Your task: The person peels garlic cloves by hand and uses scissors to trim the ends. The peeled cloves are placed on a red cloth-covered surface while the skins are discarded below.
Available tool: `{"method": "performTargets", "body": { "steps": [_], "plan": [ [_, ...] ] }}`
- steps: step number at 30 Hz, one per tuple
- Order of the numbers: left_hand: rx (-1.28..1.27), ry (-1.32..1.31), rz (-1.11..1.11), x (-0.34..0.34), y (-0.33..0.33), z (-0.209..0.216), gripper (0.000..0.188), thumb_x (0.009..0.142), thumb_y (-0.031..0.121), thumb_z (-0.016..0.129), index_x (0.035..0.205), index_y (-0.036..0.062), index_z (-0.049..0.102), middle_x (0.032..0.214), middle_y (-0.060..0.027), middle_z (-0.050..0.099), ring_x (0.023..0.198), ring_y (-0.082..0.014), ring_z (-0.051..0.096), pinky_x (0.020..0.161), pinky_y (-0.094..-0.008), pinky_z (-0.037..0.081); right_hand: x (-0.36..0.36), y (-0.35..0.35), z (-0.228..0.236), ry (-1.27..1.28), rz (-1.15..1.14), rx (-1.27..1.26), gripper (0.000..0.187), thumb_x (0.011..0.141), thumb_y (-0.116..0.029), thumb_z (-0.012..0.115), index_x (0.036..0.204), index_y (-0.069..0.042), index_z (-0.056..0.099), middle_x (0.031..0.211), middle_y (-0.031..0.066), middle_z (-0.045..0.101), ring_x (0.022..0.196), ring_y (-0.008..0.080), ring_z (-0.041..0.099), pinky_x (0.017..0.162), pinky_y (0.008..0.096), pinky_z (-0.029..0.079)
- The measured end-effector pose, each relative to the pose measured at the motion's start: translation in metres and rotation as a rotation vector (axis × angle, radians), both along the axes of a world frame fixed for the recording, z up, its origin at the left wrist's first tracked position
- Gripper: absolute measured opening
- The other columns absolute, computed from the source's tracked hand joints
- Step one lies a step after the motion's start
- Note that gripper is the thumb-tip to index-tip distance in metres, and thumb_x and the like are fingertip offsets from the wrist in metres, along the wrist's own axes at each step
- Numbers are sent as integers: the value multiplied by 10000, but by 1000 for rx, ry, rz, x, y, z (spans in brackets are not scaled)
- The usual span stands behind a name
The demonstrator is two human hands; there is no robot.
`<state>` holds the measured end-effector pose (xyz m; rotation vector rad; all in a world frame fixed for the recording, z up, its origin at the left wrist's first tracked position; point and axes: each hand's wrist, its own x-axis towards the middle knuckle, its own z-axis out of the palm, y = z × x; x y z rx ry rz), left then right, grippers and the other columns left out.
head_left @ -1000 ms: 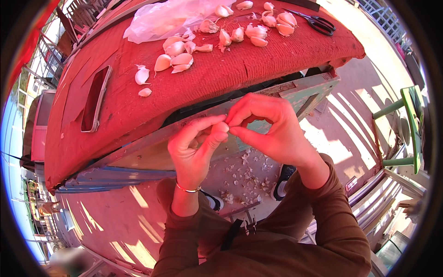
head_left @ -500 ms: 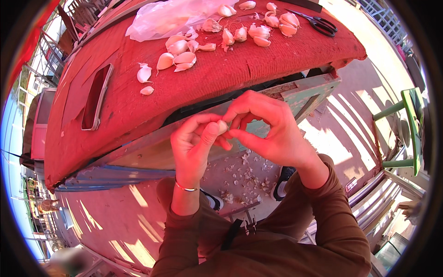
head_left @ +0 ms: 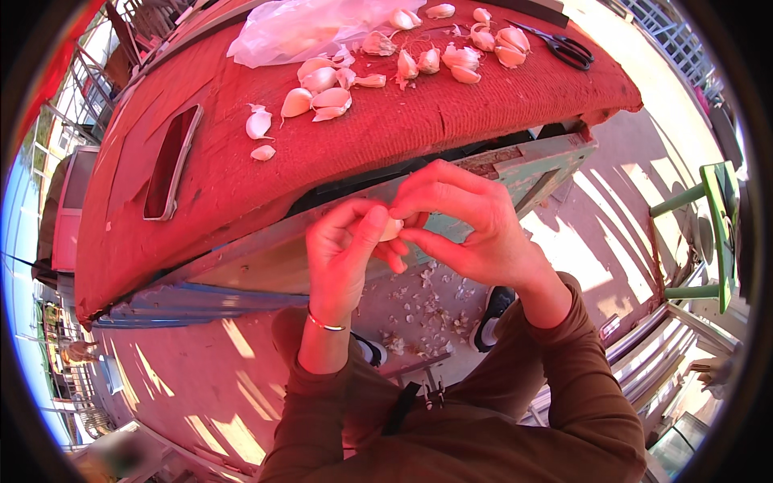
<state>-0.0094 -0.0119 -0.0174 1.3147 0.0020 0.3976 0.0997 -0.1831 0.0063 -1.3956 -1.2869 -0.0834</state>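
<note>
Between the thumb and fingers of my left hand (head_left: pixel 338 253) is a pale garlic clove (head_left: pixel 391 230), held just off the near edge of the table. My right hand (head_left: pixel 479 225) comes in from the other side, its thumb and fingertips pinched at the clove's end. Fingers partly cover the clove, so how much skin is on it cannot be made out. Farther off, on the red cloth-covered table (head_left: pixel 233 173), lie loose garlic cloves (head_left: pixel 319 79), a small clove (head_left: pixel 262 153) nearest me, and partly broken garlic heads (head_left: pixel 461 58).
A crumpled translucent plastic bag (head_left: pixel 282 36) lies behind the garlic. Black-handled scissors (head_left: pixel 572 51) rest at the far right, a phone (head_left: pixel 172 165) at the left. Peel scraps (head_left: pixel 431 310) litter the floor between my feet. A green stool (head_left: pixel 721 233) stands at the right.
Both hands stay together at the clove, with small finger movements, and more of the clove now shows. The table's contents appear shifted slightly right and up in the view.
</note>
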Motion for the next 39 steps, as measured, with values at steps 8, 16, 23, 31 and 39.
{"method": "performTargets", "body": {
  "steps": [8, 16, 23, 31, 39],
  "plan": [
    [-15, 15, -17, 0, 2, -1, 260, 1084, 208, 645, 1001, -32, 701, 920, -104, 742, 710, -152, 709, 547, -276, 584, 2, 0, -2, -49, -9, -8, 273, 799, 71, 817, 1044, -25, 742, 1075, 103, 699, 885, 220, 727, 748, 336, 590],
    [-10, 51, -23, -2, 2, 3, 272, 1086, 224, 643, 988, -23, 702, 879, -87, 727, 664, -138, 686, 505, -256, 547, 1, -1, -1, -72, -22, -54, 302, 788, 67, 823, 1065, -28, 748, 1082, 101, 695, 931, 239, 721, 775, 350, 584],
    [-7, 126, -37, -1, 4, 5, 289, 1079, 236, 652, 934, -10, 697, 813, -62, 704, 586, -94, 643, 467, -225, 493, 2, -1, -3, -122, -30, -75, 289, 786, 60, 829, 1049, -32, 750, 1097, 108, 690, 959, 259, 711, 797, 355, 579],
    [92, 161, -6, -2, 5, 8, 339, 1080, 246, 651, 837, 14, 691, 645, -31, 644, 488, -62, 550, 440, -209, 384, -1, 2, -3, -170, -39, -120, 298, 775, 70, 837, 1040, -41, 755, 1071, 94, 696, 939, 254, 709, 799, 349, 582],
    [87, 203, -37, -4, 9, 10, 374, 1081, 280, 653, 813, 23, 699, 620, -32, 630, 475, -52, 530, 439, -202, 357, -4, 5, -3, -175, -41, -106, 292, 768, 74, 839, 1021, -45, 754, 1068, 90, 702, 928, 248, 710, 792, 344, 578]
  ]
}}
